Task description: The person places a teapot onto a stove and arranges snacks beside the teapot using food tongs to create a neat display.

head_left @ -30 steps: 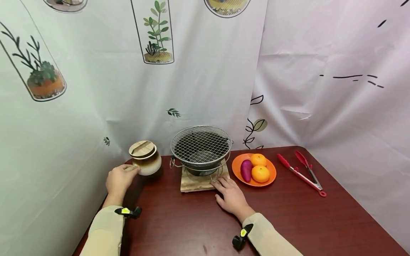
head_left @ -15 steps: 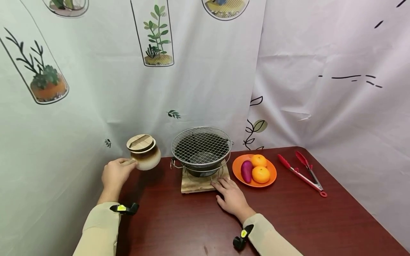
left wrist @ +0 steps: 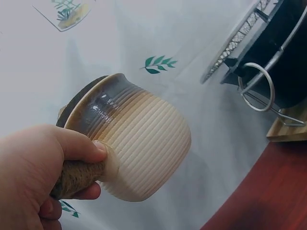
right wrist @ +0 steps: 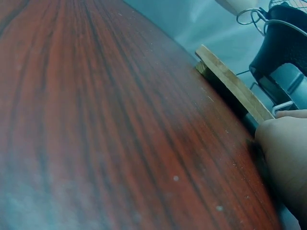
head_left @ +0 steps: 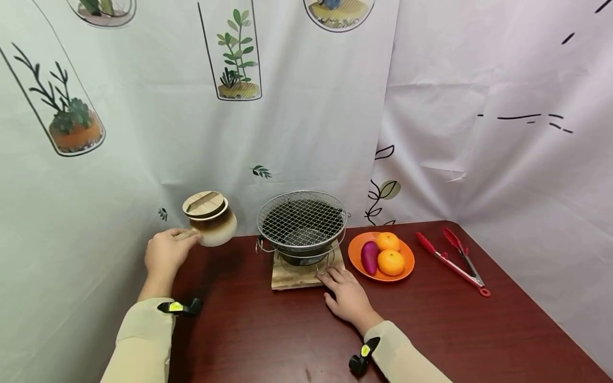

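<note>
My left hand (head_left: 165, 255) grips the side handle (left wrist: 81, 178) of a small ceramic pot (head_left: 216, 230), brown at the top and cream below. The pot hangs above the table's back left, slightly tilted, its wooden lid (head_left: 204, 204) seated in the mouth. To its right, a round black charcoal grill with a wire mesh top (head_left: 303, 221) stands on a square wooden board (head_left: 291, 277). My right hand (head_left: 348, 298) rests with extended fingers on the board's front right corner. In the right wrist view that hand (right wrist: 285, 155) lies against the board's edge, its fingertips mostly hidden.
An orange plate (head_left: 355, 260) right of the grill holds a purple eggplant-shaped item (head_left: 370, 257) and two oranges (head_left: 390, 262). Farther right lie red-handled tongs (head_left: 455, 266), spread apart. White printed cloth (head_left: 311, 133) hangs behind and left of the dark red table (head_left: 268, 340).
My left hand has raised the lidded pot off the table and carried it slightly left, tilting it a little. The right hand has stayed at the board's corner.
</note>
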Motion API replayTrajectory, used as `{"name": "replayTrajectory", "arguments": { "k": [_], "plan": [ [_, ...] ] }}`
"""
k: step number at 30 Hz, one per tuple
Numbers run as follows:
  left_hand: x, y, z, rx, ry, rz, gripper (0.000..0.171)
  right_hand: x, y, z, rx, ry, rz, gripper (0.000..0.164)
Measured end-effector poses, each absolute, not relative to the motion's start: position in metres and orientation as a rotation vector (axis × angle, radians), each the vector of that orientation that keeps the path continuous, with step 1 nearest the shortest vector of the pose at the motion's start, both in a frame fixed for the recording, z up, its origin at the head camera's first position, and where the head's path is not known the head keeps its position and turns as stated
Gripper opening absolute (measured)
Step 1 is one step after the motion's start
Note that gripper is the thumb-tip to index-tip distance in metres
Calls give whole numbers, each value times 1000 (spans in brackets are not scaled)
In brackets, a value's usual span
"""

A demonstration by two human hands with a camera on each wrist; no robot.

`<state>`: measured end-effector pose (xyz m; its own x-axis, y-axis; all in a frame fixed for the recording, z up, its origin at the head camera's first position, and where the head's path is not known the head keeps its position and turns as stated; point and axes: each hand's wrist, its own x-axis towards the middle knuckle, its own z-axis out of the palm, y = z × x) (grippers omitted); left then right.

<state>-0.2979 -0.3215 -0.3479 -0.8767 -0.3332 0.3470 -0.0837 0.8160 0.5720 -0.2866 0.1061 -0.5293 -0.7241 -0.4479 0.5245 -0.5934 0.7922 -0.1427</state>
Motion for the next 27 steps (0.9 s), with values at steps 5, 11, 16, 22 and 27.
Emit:
{"name": "replayTrajectory", "arguments": {
  "k": [5, 11, 16, 22, 27],
  "plan": [
    [-297, -321, -337, 290, -2555, -764, 56, -287, 106, -529, 781, -2502, 425, 48],
    [-297, -317, -327, 267, -2564, -740, 56, -287, 106, -530, 774, -2515, 402, 48],
    [-298, -311, -320, 256, -2575, -738, 56, -286, 107, -530, 783, -2516, 413, 48],
    [-301, -304, -315, 259, -2582, -744, 56, -286, 107, -529, 791, -2517, 423, 48],
    [-306, -297, -310, 261, -2583, -764, 57, -287, 107, -530, 789, -2512, 425, 47]
  ]
}}
